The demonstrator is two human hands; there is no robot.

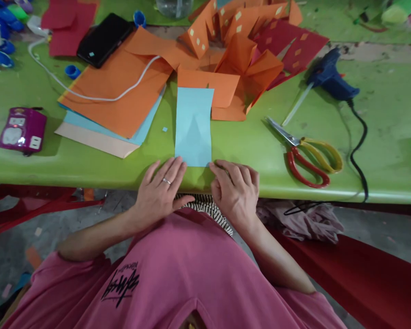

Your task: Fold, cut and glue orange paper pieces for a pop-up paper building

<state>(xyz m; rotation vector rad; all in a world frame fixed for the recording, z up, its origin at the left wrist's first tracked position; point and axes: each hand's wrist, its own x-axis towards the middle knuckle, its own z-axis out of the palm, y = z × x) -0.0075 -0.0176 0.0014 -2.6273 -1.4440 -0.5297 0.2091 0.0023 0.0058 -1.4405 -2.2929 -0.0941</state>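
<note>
1. My left hand [162, 185] lies flat, palm down, fingers spread and gripping nothing, its fingertips at the near left corner of the light blue paper [194, 125]; a ring sits on one finger.
2. My right hand [235, 187] curls loosely, its fingertips pressing the paper's near right corner.
3. The paper lies at the near edge of the green table [390, 137], running away from me.
4. Right of it lie scissors [306, 153] and a blue glue gun [329, 77].
5. Black writing on my pink shirt [178, 274] is unreadable.
</note>
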